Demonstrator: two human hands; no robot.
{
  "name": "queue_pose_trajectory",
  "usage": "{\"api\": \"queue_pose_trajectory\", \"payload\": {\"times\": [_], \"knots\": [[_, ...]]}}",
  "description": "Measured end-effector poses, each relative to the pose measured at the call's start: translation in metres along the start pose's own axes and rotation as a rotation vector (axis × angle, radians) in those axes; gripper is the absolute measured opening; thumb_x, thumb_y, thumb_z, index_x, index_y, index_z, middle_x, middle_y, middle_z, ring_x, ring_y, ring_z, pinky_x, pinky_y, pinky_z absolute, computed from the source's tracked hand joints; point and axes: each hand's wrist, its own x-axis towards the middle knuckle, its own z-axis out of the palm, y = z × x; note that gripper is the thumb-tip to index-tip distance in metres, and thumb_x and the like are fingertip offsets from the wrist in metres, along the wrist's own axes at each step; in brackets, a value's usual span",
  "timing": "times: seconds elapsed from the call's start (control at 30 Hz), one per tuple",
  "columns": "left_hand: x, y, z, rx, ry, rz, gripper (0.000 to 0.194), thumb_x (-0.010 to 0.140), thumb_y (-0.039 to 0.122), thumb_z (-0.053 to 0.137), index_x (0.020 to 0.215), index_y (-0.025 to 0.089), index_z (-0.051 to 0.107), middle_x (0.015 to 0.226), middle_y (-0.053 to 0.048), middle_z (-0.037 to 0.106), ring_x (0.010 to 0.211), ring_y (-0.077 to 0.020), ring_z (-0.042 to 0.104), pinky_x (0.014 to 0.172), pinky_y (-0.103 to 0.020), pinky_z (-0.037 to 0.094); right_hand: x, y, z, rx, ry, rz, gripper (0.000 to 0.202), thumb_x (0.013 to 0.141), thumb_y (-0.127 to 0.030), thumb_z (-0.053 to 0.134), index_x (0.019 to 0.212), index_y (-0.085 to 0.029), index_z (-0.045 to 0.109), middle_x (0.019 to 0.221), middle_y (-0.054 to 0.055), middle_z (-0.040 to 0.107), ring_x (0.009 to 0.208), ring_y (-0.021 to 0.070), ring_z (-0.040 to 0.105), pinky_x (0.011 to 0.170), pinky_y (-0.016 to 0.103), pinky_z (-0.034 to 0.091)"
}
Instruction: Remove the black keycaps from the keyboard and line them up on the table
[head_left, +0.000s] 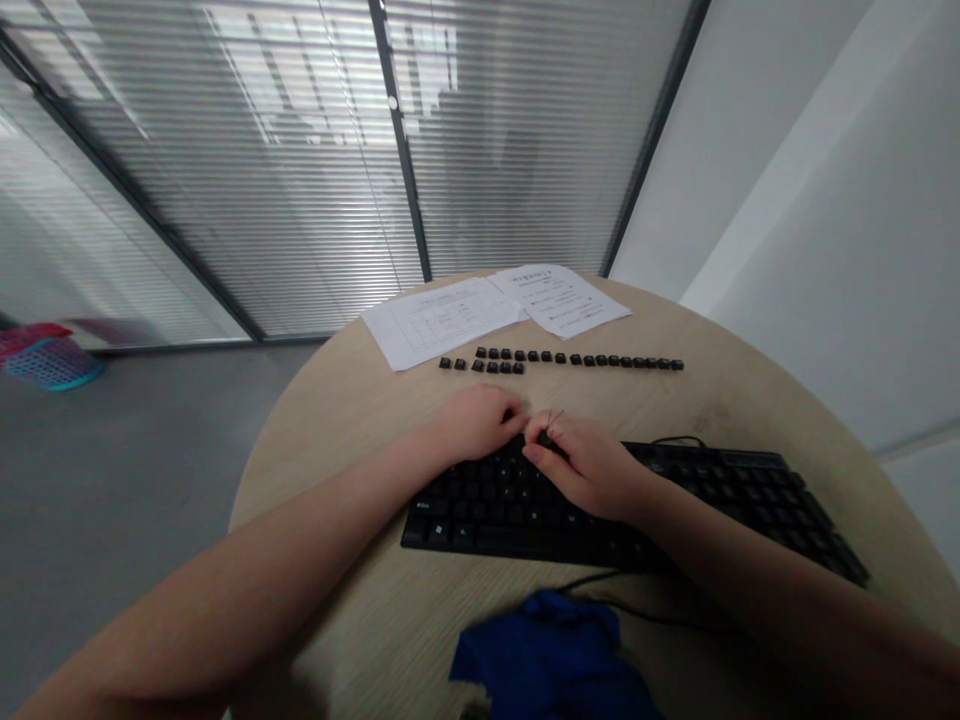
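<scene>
A black keyboard (487, 515) lies at a slant on the round wooden table, with bare spots along its far edge. My right hand (589, 465) is closed over its upper middle, pinching what looks like a wire keycap puller (556, 422), its thin wires sticking up from the fingers. Right beside it, my left hand (484, 418) rests at the keyboard's far left edge, fingers curled; whatever they hold is hidden. Beyond both hands, loose black keycaps stand in a long row (575, 359) and a shorter row (491, 367).
Two printed sheets, one on the left (442, 318) and one on the right (566, 300), lie at the table's far side. A crumpled blue cloth (551, 655) and a black cable (652, 615) are at the near side. A pink and blue basket (56, 362) stands on the floor.
</scene>
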Motion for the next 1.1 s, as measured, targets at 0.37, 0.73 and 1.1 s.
{"api": "queue_pose_trajectory", "payload": {"times": [0.37,0.73,1.1], "knots": [[0.000,-0.003,0.001,0.025,-0.002,-0.005,0.031,0.097,0.037,0.055,0.079,0.021,0.073,0.081,-0.006,0.075,0.076,-0.0229,0.065,0.069,-0.035,0.048,-0.003,0.015,0.009,0.312,0.332,0.207,0.038,0.107,-0.054,0.038,0.088,-0.025,0.054,0.062,-0.004,0.050,0.052,0.0156,0.047,0.054,0.030,0.037],[-0.008,-0.009,-0.024,-0.629,0.056,0.215,0.026,0.087,0.033,0.071,0.109,0.019,0.077,0.088,-0.003,0.076,0.078,-0.0168,0.067,0.070,-0.029,0.053,0.002,0.022,0.012,0.284,0.496,0.166,0.031,0.108,-0.046,0.041,0.090,-0.024,0.054,0.062,-0.004,0.048,0.055,0.0157,0.046,0.056,0.029,0.037],[-0.007,-0.015,-0.027,-0.511,0.026,0.252,0.019,0.084,0.030,0.070,0.097,0.019,0.077,0.076,-0.001,0.070,0.066,-0.0142,0.061,0.062,-0.027,0.049,0.004,0.009,0.009,0.134,0.444,0.146,0.023,0.104,-0.037,0.044,0.089,-0.023,0.054,0.063,-0.003,0.052,0.059,0.0179,0.053,0.061,0.031,0.038]]}}
